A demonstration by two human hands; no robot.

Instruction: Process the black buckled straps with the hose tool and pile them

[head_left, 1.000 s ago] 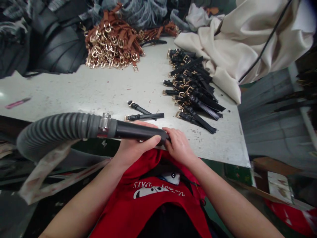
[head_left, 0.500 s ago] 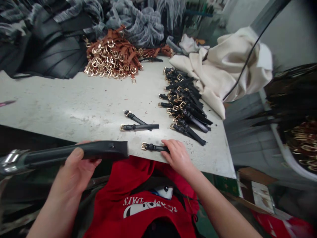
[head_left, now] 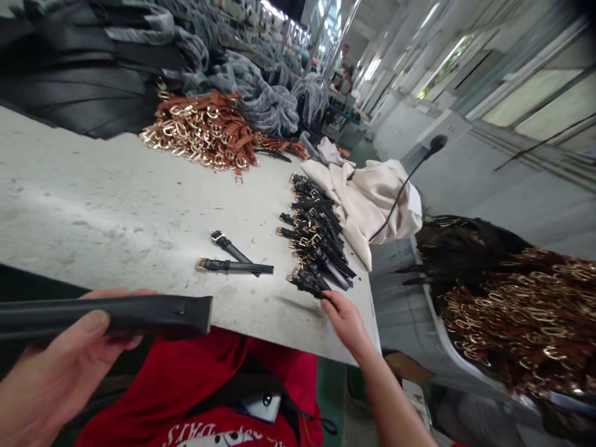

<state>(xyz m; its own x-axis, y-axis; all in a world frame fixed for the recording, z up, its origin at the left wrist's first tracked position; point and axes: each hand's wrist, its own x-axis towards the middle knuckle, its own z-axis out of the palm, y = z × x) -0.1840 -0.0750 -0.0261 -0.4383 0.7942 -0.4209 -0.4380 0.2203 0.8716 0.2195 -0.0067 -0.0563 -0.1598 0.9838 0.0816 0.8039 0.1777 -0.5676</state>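
My left hand is closed around a wide black leather strap, thumb on top, above the table's front edge. The strap's far end runs out of view at the left. In my right hand is a short black buckle strap, pinched by its plain end. Its gold buckle end lies at the near end of a pile of black buckle straps; whether it rests on them I cannot tell. Two more short black straps, one across another, lie left of my right hand.
On the pale table lie a heap of brown buckle straps, black leather pieces and grey strap bundles. Cream cloth hangs over the right edge, near a thin lamp. At the right stands a bin of brown straps.
My right hand has carried the short black strap from the table's front edge away from me to the pile. The wide strap stays in my left hand. The view has tilted up and right.
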